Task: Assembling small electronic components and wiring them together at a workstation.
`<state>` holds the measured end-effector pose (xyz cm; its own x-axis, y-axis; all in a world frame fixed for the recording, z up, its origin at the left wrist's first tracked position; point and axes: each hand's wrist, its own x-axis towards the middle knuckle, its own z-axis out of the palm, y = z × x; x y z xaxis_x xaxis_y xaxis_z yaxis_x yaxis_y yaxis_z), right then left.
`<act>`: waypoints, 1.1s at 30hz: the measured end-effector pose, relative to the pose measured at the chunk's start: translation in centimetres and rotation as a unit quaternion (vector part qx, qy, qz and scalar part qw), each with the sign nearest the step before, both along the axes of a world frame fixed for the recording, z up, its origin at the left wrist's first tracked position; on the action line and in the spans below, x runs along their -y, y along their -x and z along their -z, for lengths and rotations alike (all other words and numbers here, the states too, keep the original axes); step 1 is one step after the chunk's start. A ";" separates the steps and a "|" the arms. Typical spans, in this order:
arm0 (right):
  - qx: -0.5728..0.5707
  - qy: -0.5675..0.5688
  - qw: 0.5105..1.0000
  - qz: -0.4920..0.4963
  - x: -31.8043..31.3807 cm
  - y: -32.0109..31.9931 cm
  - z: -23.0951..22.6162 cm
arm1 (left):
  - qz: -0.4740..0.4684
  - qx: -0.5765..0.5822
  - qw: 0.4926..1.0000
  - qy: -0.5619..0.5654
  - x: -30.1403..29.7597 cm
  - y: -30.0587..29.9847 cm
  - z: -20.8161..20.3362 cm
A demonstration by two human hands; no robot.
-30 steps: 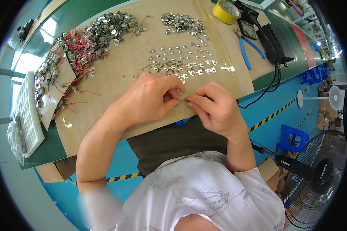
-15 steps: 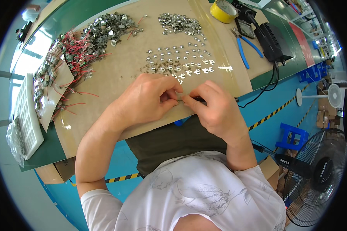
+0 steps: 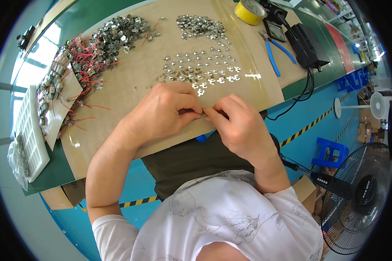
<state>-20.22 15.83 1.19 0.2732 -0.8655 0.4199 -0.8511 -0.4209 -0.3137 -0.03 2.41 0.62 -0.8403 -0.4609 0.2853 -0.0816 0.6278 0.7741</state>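
My left hand (image 3: 170, 109) and my right hand (image 3: 241, 126) are both pinched, their fingertips meeting near the front edge of the brown sheet (image 3: 244, 98). Whatever lies between the fingers is too small and hidden to name. Just beyond my hands are flat, shiny branched metal pieces (image 3: 221, 80). Rows of small silver dome-like metal parts (image 3: 198, 60) stand behind them, with tiny brownish bits (image 3: 178, 74) scattered at their left. A heap of silver metal parts (image 3: 200, 26) lies farther back.
Dark metal plates (image 3: 124, 32) and parts with red wires (image 3: 80, 58) are piled at left, near a white gridded tray (image 3: 32, 130). At right are blue-handled pliers (image 3: 274, 54), yellow tape (image 3: 250, 11) and a black corded device (image 3: 305, 45). A black fan (image 3: 361, 195) stands beside me.
Both hands stay pinched together at nearly the same spot, with the fingers shifted slightly. A dark thing that showed beside my right fingers is no longer visible there.
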 end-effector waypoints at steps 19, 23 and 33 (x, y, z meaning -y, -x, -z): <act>-0.050 -0.007 0.998 0.030 -0.4 -1.2 -0.8 | 0.000 0.043 0.999 -0.005 0.1 -0.2 -0.5; -0.063 -0.015 0.997 0.040 -0.7 -1.7 -0.8 | 0.000 0.049 0.999 -0.011 0.0 -0.2 -0.8; -0.133 -0.005 0.989 0.068 -1.4 -2.8 -0.9 | -0.017 0.084 0.996 -0.002 -0.1 -0.2 -1.2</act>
